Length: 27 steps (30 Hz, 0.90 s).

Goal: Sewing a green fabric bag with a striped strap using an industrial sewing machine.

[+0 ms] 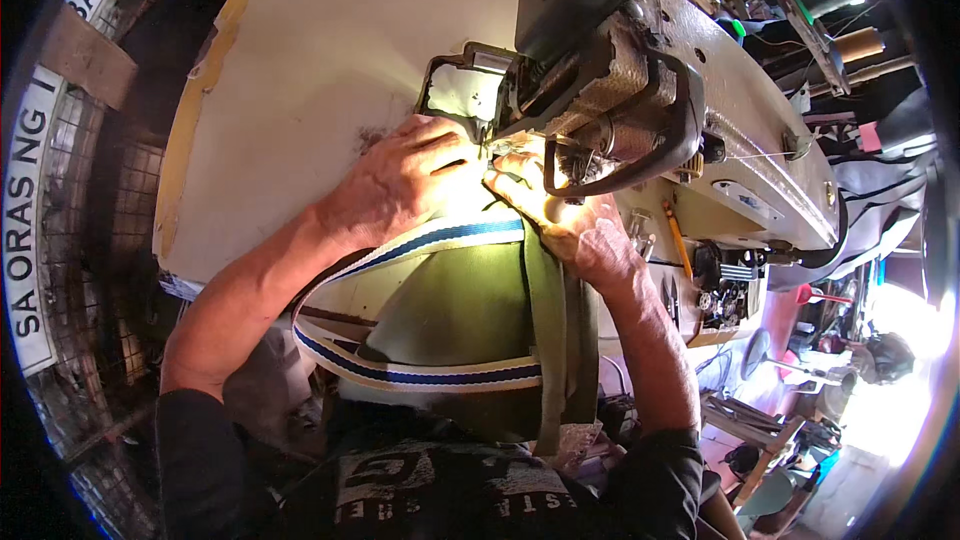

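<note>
An olive green cloth piece [460, 305] hangs from the sewing machine's [610, 90] needle area toward my lap. A white webbing strap with a blue stripe [440, 236] loops out to the left from it, and a long green band [548, 340] runs down its right side. My left hand [415, 175] is closed, its bent fingers holding the cloth at the left of the presser foot. On the other side, my right hand [580, 230] pinches the cloth edge close below the machine head. The lamp's glare hides the fingertips and the stitching point.
A pale, tape-edged tabletop [290, 70] spreads left of the machine. An orange pencil-like stick [678, 240] and scissors [670, 300] lie right of my right hand. Wire mesh [95, 270] stands at the far left; tools and a wooden frame [765, 445] crowd the right.
</note>
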Available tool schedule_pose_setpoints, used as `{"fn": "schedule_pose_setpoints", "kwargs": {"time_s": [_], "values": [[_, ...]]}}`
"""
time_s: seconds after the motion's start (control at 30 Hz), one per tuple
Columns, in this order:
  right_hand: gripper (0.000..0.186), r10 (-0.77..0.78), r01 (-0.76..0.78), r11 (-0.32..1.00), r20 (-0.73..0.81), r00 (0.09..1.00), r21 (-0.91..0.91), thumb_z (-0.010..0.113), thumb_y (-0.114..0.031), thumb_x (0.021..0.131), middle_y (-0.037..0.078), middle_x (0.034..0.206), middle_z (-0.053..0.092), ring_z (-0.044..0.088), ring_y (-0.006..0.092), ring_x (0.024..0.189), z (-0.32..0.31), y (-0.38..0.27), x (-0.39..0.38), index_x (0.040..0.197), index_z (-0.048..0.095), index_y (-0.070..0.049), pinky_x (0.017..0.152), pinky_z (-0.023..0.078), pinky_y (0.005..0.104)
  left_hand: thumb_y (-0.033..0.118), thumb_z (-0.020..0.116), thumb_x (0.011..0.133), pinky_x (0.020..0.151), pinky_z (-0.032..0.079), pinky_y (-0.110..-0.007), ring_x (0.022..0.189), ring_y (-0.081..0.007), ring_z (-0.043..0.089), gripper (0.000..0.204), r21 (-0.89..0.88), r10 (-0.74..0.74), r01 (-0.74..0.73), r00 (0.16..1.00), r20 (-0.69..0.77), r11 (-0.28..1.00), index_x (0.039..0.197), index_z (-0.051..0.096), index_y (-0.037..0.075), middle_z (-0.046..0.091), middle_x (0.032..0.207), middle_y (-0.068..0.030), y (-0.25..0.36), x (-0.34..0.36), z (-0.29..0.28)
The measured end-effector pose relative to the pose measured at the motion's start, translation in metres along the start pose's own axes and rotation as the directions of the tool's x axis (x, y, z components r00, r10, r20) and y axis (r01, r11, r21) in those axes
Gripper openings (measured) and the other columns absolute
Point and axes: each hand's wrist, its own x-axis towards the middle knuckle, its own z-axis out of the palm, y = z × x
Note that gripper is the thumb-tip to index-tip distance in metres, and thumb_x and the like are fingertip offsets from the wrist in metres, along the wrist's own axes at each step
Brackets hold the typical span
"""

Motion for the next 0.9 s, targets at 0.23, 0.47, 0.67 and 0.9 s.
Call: {"fn": "schedule_pose_setpoints", "kwargs": {"time_s": [0.23,0.47,0.67,0.9], "values": [[0.013,-0.029,0.029,0.996,-0.009,1.000,-0.083,0.059,-0.018,0.074,0.009,0.064,0.056,0.060,0.0296,0.064,-0.005,-0.001,0.007,0.081,0.064,-0.009,0.064,0.047,0.0432,0.014,0.068,0.079,0.096,0.051,-0.041,0.105,-0.0305,0.061,0.025,-0.012,0.055,-0.055,0.998,-0.030,0.998,0.098,0.066,-0.001,0.065,0.104,-0.0129,-0.001,0.001,0.000],[0.019,-0.011,0.005,0.999,-0.118,0.993,-0.046,0.059,-0.017,0.078,0.008,0.064,0.058,0.061,0.0264,0.062,-0.007,-0.001,0.009,0.092,0.070,-0.011,0.065,0.050,0.0407,0.016,0.063,0.076,0.086,0.054,-0.036,0.096,-0.0247,0.060,0.017,0.005,0.075,-0.075,0.996,-0.053,0.997,0.090,0.066,0.006,0.061,0.096,-0.0072,0.002,0.003,0.001],[0.016,-0.023,0.022,1.000,-0.133,0.991,-0.015,0.060,-0.019,0.078,0.007,0.060,0.057,0.061,0.0256,0.059,0.005,0.006,0.008,0.088,0.072,-0.015,0.063,0.050,0.0400,0.017,0.061,0.078,0.085,0.054,-0.036,0.095,-0.0250,0.061,0.019,0.022,0.070,-0.068,0.994,-0.089,0.997,0.092,0.066,0.006,0.061,0.097,-0.0086,0.003,0.005,-0.001],[0.006,-0.026,0.031,0.999,-0.171,0.985,0.026,0.065,-0.020,0.071,0.004,0.059,0.056,0.062,0.0240,0.059,0.013,0.014,0.010,0.075,0.067,-0.016,0.058,0.051,0.0379,0.014,0.069,0.080,0.090,0.053,-0.041,0.100,-0.0322,0.063,0.021,-0.075,0.035,-0.039,0.998,-0.047,0.996,0.095,0.066,-0.001,0.065,0.101,-0.0145,-0.005,0.005,0.003]]}}
